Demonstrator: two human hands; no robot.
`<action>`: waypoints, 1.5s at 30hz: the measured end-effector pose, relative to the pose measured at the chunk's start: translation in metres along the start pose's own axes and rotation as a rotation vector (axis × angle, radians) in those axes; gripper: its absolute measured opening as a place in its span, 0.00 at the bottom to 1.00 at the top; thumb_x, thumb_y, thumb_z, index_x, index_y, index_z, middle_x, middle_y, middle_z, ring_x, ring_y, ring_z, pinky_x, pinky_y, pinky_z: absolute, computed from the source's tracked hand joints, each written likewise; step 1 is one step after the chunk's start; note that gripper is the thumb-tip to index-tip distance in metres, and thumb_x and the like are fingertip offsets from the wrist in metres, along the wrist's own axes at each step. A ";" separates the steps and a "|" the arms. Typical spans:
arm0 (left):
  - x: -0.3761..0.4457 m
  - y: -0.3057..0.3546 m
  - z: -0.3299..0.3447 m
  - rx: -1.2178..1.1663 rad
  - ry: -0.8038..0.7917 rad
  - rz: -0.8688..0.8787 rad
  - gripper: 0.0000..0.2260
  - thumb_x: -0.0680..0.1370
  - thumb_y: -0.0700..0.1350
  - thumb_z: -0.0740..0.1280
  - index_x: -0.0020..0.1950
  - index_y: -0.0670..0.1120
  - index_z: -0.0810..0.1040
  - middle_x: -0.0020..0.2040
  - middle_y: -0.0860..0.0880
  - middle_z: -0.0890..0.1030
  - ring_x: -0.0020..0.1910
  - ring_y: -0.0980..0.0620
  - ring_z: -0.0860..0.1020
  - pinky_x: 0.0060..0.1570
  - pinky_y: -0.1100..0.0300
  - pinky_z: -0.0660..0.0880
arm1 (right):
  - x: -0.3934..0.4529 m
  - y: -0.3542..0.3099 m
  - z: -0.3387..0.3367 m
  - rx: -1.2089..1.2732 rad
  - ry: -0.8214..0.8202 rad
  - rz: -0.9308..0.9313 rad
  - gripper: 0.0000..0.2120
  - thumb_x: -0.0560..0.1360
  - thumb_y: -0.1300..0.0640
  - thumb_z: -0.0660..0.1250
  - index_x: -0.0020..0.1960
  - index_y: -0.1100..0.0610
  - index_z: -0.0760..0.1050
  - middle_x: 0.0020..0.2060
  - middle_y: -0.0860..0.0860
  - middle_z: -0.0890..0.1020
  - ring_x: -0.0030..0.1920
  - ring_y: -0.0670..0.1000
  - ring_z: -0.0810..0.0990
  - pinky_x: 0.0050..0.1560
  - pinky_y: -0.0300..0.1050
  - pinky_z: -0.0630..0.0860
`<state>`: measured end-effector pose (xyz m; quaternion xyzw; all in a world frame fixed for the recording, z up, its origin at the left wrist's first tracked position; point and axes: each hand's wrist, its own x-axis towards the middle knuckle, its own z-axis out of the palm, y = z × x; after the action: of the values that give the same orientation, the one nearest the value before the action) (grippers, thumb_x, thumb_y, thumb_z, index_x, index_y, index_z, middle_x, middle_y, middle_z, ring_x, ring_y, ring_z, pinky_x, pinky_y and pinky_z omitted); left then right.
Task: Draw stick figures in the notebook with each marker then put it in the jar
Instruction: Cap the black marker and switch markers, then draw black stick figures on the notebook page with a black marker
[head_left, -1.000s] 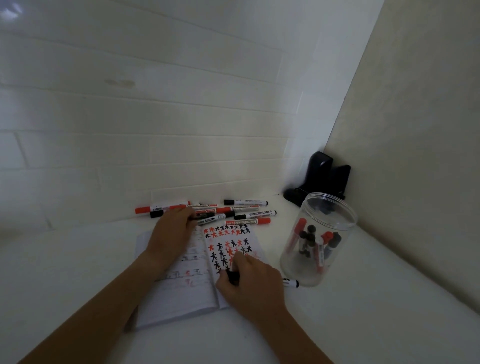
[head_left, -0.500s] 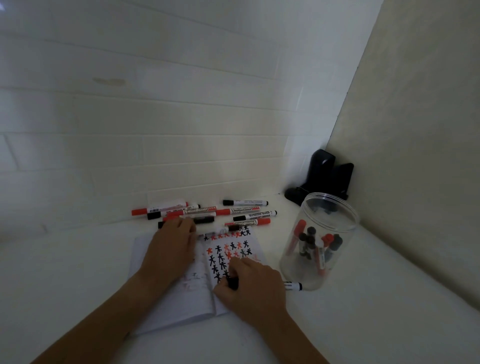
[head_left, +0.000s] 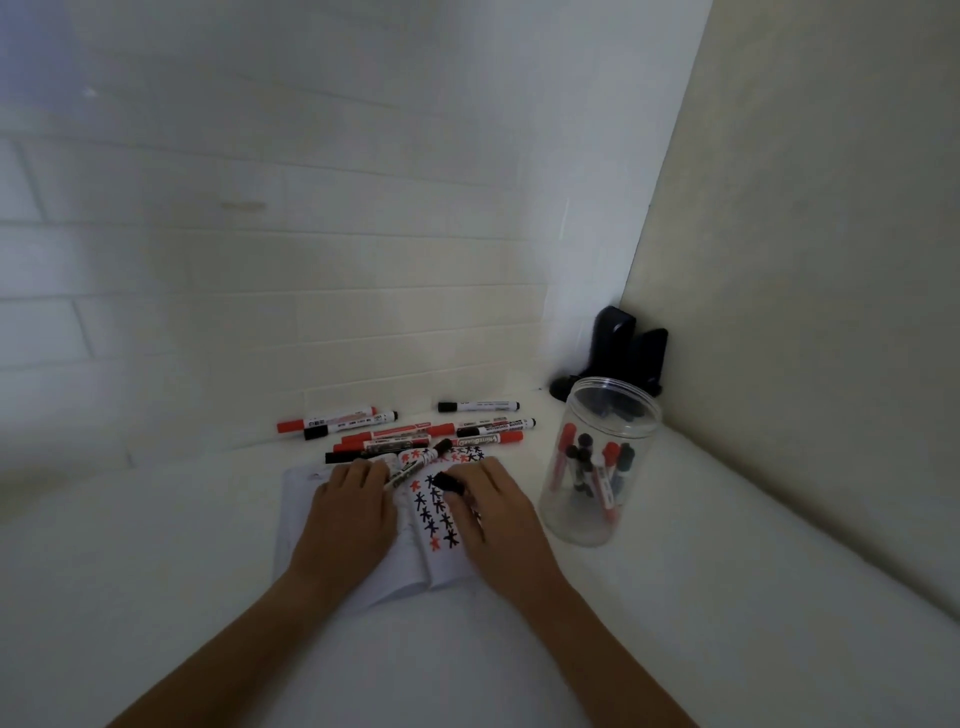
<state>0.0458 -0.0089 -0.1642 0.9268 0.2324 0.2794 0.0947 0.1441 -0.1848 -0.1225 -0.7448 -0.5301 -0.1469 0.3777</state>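
Observation:
An open notebook (head_left: 302, 525) lies on the white table, its right page filled with red and black stick figures (head_left: 435, 512). My left hand (head_left: 353, 514) rests on the left page, and its fingertips hold the lower end of a white marker with a black cap (head_left: 418, 462), which slants up to the right. My right hand (head_left: 496, 517) sits on the right page, shut on a black marker (head_left: 449, 483) whose dark end points left. The clear plastic jar (head_left: 563, 519) stands to the right, holding several red and black markers (head_left: 597, 467).
Several red and black markers (head_left: 405, 434) lie in a loose row behind the notebook, near the tiled wall. A black object (head_left: 628, 348) stands in the corner behind the jar. A beige wall (head_left: 805, 312) closes off the right side.
My right hand has moved up the right page and turned the black marker's dark end leftward. My left hand slid down and took hold of a marker, which now slants.

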 end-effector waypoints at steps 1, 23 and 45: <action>-0.001 0.000 0.000 -0.001 0.004 0.004 0.12 0.81 0.47 0.56 0.58 0.45 0.75 0.55 0.47 0.77 0.53 0.48 0.73 0.51 0.52 0.74 | 0.006 -0.005 -0.012 -0.003 0.034 -0.015 0.08 0.83 0.59 0.66 0.60 0.60 0.79 0.51 0.53 0.81 0.48 0.49 0.80 0.48 0.48 0.81; -0.004 0.005 -0.004 -0.055 0.061 0.107 0.08 0.77 0.42 0.63 0.54 0.44 0.79 0.50 0.48 0.79 0.47 0.49 0.77 0.43 0.56 0.77 | 0.048 0.019 -0.153 -0.163 0.720 0.016 0.08 0.83 0.60 0.62 0.62 0.57 0.72 0.51 0.48 0.78 0.45 0.44 0.76 0.48 0.27 0.72; -0.003 0.005 -0.005 -0.110 0.042 0.085 0.13 0.77 0.46 0.57 0.54 0.44 0.79 0.50 0.49 0.79 0.49 0.49 0.77 0.45 0.54 0.77 | 0.035 0.002 -0.077 -0.353 0.225 -0.151 0.08 0.78 0.58 0.62 0.52 0.57 0.80 0.48 0.52 0.81 0.47 0.49 0.79 0.51 0.43 0.79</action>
<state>0.0428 -0.0140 -0.1596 0.9231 0.1792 0.3150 0.1287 0.1732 -0.2171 -0.0499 -0.7364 -0.5049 -0.3476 0.2865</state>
